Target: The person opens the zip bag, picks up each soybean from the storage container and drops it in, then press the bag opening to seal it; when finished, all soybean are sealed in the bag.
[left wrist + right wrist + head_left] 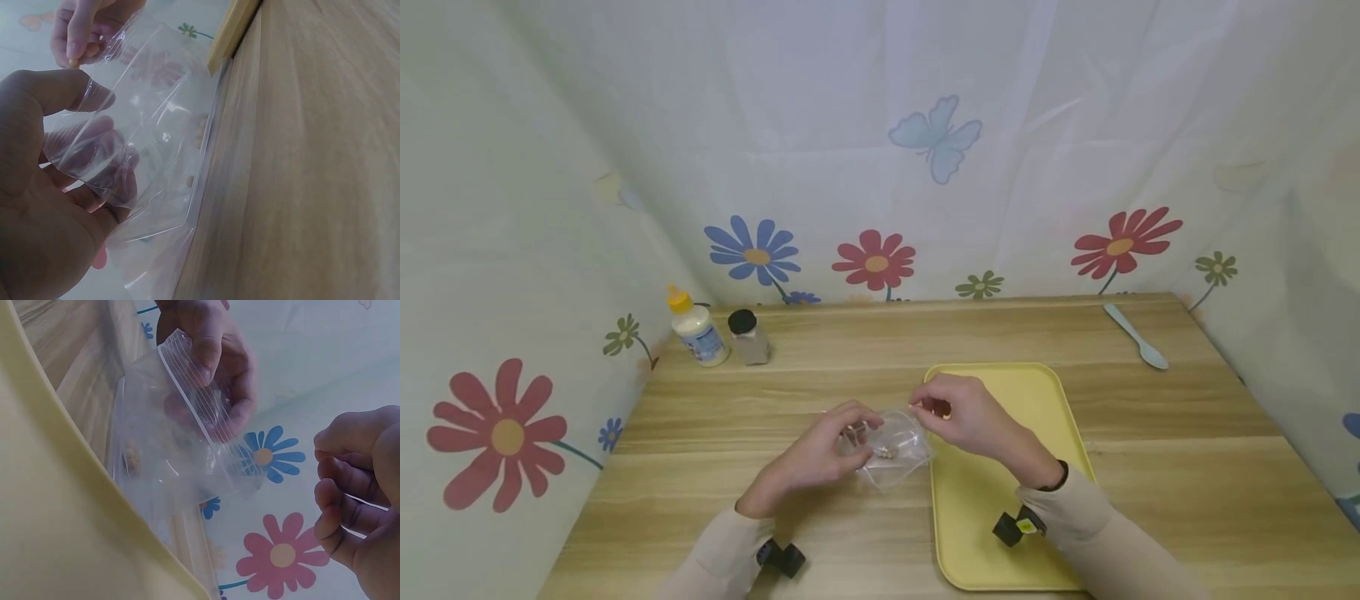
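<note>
My left hand (823,446) holds a clear zip bag (898,450) by its mouth, with thumb and fingers seen through the plastic in the left wrist view. A small cluster of tan beans (887,452) lies at the bottom of the bag; their exact kind is hard to tell. Just right of the bag and above the yellow tray (1011,500) is my right hand (966,412), fingers curled. Between its thumb and fingertip it pinches one small tan bean (74,63), visible in the left wrist view. The bag's lower edge rests on the table beside the tray.
At the back left of the wooden table (1180,467) stand a white bottle (702,337) with a yellow nozzle and a jar (750,340) with a black lid. A pale blue spoon (1135,336) lies at the back right. Flowered curtains (820,150) surround the table.
</note>
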### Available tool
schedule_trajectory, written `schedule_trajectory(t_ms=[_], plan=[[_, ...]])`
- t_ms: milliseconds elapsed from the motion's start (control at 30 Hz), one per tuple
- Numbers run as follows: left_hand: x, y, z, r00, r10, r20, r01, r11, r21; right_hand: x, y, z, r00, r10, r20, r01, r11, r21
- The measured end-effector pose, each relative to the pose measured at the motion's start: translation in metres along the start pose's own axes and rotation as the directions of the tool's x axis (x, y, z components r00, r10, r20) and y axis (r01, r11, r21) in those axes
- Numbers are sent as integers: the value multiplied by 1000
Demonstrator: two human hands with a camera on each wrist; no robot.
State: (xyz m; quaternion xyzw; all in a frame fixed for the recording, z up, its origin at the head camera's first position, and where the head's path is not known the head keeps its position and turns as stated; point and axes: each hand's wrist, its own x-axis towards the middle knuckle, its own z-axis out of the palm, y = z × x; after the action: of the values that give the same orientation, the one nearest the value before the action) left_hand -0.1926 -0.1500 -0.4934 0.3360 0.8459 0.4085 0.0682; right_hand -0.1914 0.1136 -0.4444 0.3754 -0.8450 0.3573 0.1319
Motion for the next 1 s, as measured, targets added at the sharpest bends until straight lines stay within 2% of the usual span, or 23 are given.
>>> schedule_trajectory(t_ms=[400,633,1000], plan=[[0,0,-1,1000,3,0,-3,1000,8,0,-8,9,995,-51,84,49,998,25],[0,-2,1,1000,7,-8,-7,1000,10,-1,-12,12,989,-45,140,41,999,28],[-1,-4,2,1000,10,-7,-10,1000,1,0,-16,15,985,-49,167,42,998,41]])
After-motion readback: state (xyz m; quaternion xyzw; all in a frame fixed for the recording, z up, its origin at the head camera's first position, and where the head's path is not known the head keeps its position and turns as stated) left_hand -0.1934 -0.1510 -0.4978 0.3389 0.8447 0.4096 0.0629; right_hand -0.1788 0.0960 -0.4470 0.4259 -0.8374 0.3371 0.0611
